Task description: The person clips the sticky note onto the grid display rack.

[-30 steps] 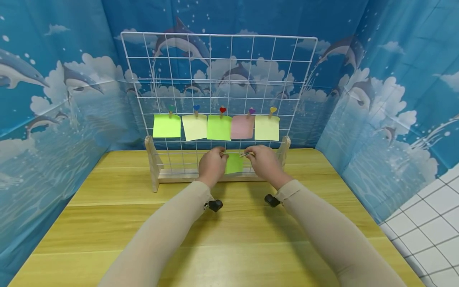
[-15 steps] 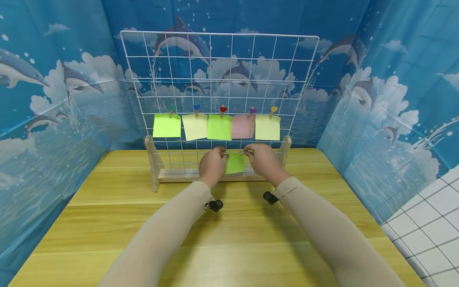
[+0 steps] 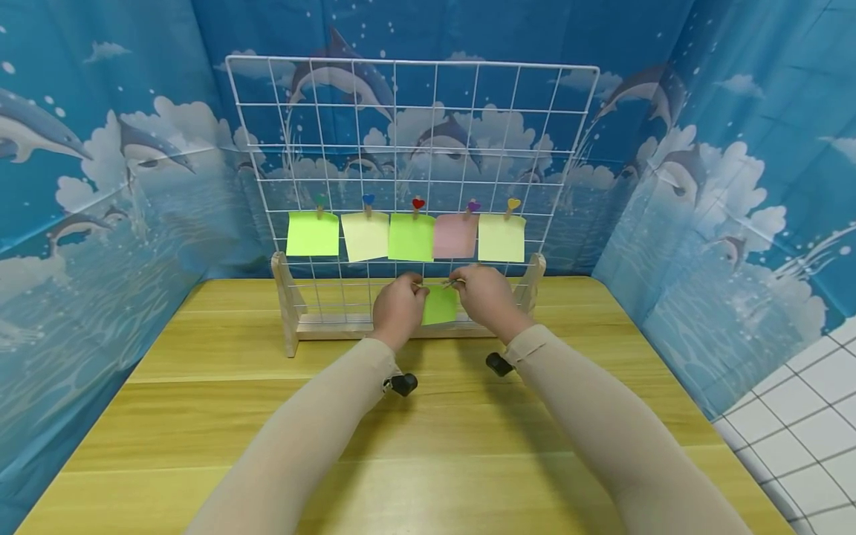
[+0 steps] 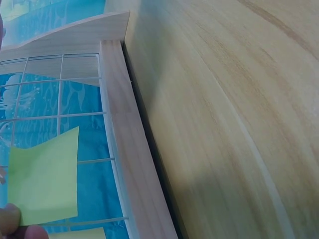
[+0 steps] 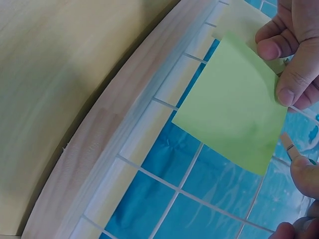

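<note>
Low on the white wire grid, my left hand pinches a green sticky note near its upper left corner. Seen from the right wrist, the left thumb lies over that note's edge. My right hand pinches a small wooden clothespin between thumb and fingers, its tip close to the note's other top corner. A pale yellow note lies on the grid beside the green one, behind the left fingers; the left hand hides it in the head view.
Across the grid's middle hangs a row of notes, among them a pink note, held by heart-topped pegs such as a red-heart peg. A wooden stand supports the grid on the wooden table. Dolphin-print curtains surround it.
My right hand has shifted slightly left and up, bringing the clothespin nearer the green note's top edge. The left hand keeps its hold on the note almost without moving.
</note>
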A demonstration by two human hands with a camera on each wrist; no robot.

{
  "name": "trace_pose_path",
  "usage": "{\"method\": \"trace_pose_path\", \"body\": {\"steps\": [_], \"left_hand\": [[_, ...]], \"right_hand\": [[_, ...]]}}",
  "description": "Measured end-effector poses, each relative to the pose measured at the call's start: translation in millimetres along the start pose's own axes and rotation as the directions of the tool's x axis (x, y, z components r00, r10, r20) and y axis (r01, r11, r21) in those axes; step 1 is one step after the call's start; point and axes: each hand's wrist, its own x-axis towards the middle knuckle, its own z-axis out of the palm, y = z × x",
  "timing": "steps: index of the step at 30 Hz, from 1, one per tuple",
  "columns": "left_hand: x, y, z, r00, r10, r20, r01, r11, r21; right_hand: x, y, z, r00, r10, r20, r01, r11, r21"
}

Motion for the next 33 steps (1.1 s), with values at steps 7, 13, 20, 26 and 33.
{"method": "trace_pose_path", "body": {"steps": [7, 13, 20, 26, 33], "left_hand": [[0.4, -0.3, 1.2, 1.000, 0.008, -0.010, -0.008, 1.000, -0.005], [0.1, -1.1, 2.0, 1.000, 0.002, -0.014, -0.002, 1.000, -0.005], [-0.6, -0.8, 0.9, 1.000, 0.009, -0.015, -0.009, 1.000, -0.009], [-0.6, -1.3, 1.7, 1.000, 0.011, -0.021, -0.011, 1.000, 0.002], [0.0, -1.8, 3.2, 0.999, 0.019, -0.034, -0.019, 1.000, 0.003]], "right_hand": [[4, -2, 1, 1.000, -0.003, 0.011, 0.003, 1.000, -0.014], [6, -3, 1, 1.000, -0.008, 0.021, 0.008, 1.000, -0.014], [8, -3, 3, 1.000, -0.001, 0.023, 0.001, 1.000, 0.010], [9, -4, 4, 1.000, -0.015, 0.022, 0.015, 1.000, 0.015], [12, -5, 2, 0.999, -0.033, 0.037, 0.034, 0.999, -0.017]]}}
